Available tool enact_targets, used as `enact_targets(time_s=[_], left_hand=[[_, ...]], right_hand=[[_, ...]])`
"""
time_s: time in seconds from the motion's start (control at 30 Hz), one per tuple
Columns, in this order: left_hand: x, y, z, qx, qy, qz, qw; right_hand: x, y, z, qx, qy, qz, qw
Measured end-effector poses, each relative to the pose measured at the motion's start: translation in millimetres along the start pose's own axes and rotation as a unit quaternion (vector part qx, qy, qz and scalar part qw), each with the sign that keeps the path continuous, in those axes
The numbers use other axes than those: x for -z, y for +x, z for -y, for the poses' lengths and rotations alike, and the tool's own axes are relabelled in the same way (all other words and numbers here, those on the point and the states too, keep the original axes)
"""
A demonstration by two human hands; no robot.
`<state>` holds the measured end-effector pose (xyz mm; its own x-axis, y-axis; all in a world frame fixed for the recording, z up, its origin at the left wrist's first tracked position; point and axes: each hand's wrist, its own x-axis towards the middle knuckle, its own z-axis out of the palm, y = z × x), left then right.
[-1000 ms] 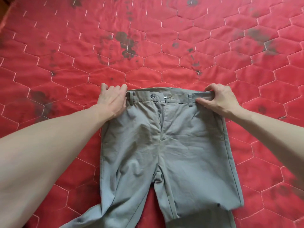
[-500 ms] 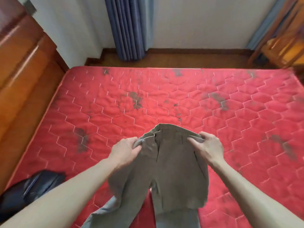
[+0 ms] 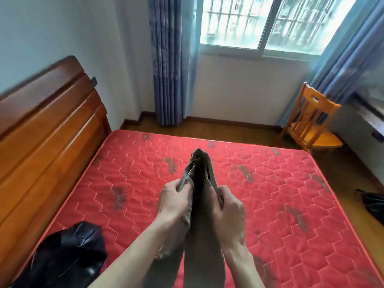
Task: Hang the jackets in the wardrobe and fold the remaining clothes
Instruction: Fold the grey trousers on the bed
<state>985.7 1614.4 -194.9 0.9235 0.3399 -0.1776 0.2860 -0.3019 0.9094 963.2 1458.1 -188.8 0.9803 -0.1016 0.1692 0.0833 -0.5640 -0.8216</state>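
Trousers of soft grey woven cloth (image 3: 200,183) hang lifted above the near middle of the red quilted mattress (image 3: 270,194), waistband doubled side to side. Our left hand (image 3: 174,201) and right hand (image 3: 227,206) each pinch a waistband edge, fingers curled round it. We judge the cloth light and limp, not slippery; the firmer waistband is the best hold. A crumpled black jacket (image 3: 68,252) lies at the near left corner.
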Motion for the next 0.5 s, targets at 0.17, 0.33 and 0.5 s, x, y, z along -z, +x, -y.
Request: enact_targets(time_s=[0.17,0.33,0.5], left_hand=[[42.4,-51.1,-51.2,-0.021,-0.068,0.033,0.997],[64.8,-91.6,-77.0,-0.06,-0.061,0.048,0.995],[76.3,-131.9,-116.3,-0.04,-0.082,0.2,0.976]], right_hand=[[30.2,-50.0,80.9,0.044,0.141,0.026,0.989],[39.9,-92.3,107.5,0.073,0.225,0.034,0.971],[61.6,-99.0,97.6,0.101,0.181,0.017,0.978]])
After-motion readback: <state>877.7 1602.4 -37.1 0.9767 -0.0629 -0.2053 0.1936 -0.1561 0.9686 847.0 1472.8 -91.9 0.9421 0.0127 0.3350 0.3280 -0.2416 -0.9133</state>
